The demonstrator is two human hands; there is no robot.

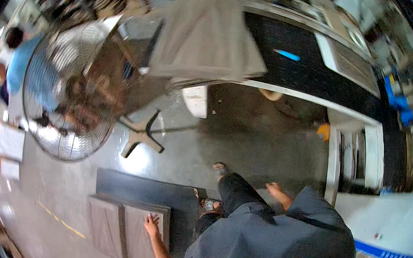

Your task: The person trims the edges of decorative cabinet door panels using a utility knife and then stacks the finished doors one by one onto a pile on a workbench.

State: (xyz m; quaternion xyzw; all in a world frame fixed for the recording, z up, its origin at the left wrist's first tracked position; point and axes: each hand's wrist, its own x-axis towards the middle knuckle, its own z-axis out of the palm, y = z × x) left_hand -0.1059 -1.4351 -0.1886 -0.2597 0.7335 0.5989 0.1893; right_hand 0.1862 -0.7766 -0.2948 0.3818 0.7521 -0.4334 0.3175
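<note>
My left hand (pixel 151 224) is over a stack of taupe cloth-like pieces (pixel 105 228) that lies low on my left. Its fingers are spread and hold nothing; whether they touch the stack, I cannot tell. A dark flat board (pixel 147 184) lies on the floor beneath that stack. My right hand (pixel 275 191) hangs at my side above the floor, loosely open with nothing visible in it. Ahead of me, a larger pile of taupe sheets (pixel 203 37) drapes over the near edge of a worktable.
A black mat (pixel 324 66) covers the worktable, with a blue knife-like tool (pixel 287 55) on it. To the left stands a large caged fan (pixel 70 95) on a splayed base (pixel 142 133). Another person (pixel 31 69) is behind the fan. At right is a white cabinet (pixel 388 218).
</note>
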